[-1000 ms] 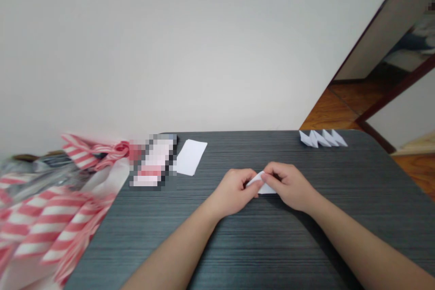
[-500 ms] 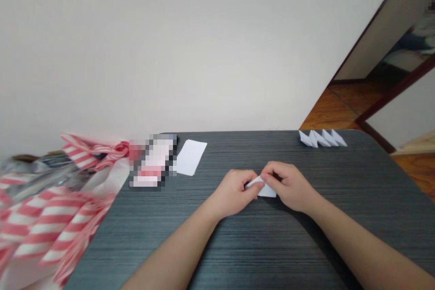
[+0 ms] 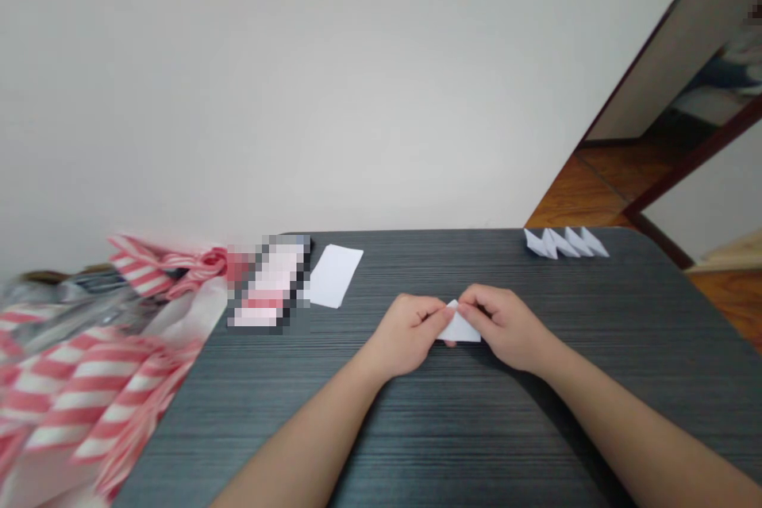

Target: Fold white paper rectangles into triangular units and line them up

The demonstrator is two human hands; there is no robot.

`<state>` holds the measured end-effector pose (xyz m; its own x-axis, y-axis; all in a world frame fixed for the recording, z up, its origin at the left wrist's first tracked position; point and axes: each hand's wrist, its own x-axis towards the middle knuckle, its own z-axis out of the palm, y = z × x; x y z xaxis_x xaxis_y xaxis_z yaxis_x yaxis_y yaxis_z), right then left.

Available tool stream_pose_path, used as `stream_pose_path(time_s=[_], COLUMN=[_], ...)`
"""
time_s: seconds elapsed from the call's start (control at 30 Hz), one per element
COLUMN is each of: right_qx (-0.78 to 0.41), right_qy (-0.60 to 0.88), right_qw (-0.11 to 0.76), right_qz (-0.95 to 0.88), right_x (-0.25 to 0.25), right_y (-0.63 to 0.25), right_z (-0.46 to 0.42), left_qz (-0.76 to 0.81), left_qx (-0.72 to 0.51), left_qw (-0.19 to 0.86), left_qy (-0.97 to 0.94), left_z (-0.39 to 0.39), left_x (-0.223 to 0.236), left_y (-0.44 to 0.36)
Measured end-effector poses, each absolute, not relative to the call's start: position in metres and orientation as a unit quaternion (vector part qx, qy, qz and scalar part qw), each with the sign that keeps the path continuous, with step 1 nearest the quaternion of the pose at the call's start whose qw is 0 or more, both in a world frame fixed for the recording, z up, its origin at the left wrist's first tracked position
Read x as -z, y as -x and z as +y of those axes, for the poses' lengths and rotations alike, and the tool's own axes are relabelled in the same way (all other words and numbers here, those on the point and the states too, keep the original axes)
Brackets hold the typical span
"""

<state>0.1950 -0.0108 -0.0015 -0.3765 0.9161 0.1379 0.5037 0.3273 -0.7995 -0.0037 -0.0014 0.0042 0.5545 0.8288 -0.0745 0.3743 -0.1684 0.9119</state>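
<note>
Between my two hands is a small piece of folded white paper [image 3: 459,329], its visible face shaped like a triangle with the point away from me. My left hand [image 3: 412,335] pinches its left side, thumb on top and fingers mostly behind. On the right slope near the tip, my right hand [image 3: 506,327] grips it between thumb and curled fingers. Both hands are low over the dark table [image 3: 417,429]. The paper's underside and some fingertips are hidden.
White paper sheets [image 3: 336,276] lie at the table's back left, beside a pixelated phone-like object [image 3: 271,282]. Several folded white paper pieces [image 3: 565,243] stand in a row at the back right. Red-and-white striped cloth [image 3: 89,389] is heaped left of the table. A wall [image 3: 381,95] rises behind.
The left part of the folded paper, raised at a slant before, now lies in line with the rest as a triangle. My left thumb has shifted slightly; both hands keep their grip.
</note>
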Motion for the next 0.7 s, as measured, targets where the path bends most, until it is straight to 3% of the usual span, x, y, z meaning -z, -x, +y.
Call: stream_pose_path(time_s=[0.7], right_qx=[-0.415], right_qy=[0.489], right_qw=[0.294], right_qz=[-0.709], right_x=[0.0054], right_y=[-0.2020], right_z=[-0.0088], left_qz=[0.462], left_qx=[-0.265], left_qw=[0.448], left_qy=[-0.718], left_z=[0.0007], left_x=[0.0012], left_y=[-0.0003])
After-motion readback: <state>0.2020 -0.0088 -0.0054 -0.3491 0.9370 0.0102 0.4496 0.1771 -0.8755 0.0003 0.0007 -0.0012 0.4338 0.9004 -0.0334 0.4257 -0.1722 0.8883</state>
